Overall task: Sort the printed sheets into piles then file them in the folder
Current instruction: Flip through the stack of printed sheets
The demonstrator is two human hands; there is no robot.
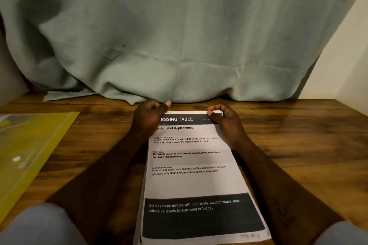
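A stack of printed sheets (pixel 191 181) lies on the wooden table (pixel 298 135) in front of me, the top page white with black bands and text. My left hand (pixel 148 117) rests on the far left corner of the stack, fingers curled with the thumb out. My right hand (pixel 223 119) pinches the top sheet's far right corner between thumb and fingers. A yellow translucent folder (pixel 31 155) lies flat at the left edge of the table, apart from both hands.
A grey-green cloth (pixel 179 36) hangs behind the table and bunches on its far edge just beyond my hands. A pale wall (pixel 348 55) stands at the right. Bare wood shows to the right of the stack and between stack and folder.
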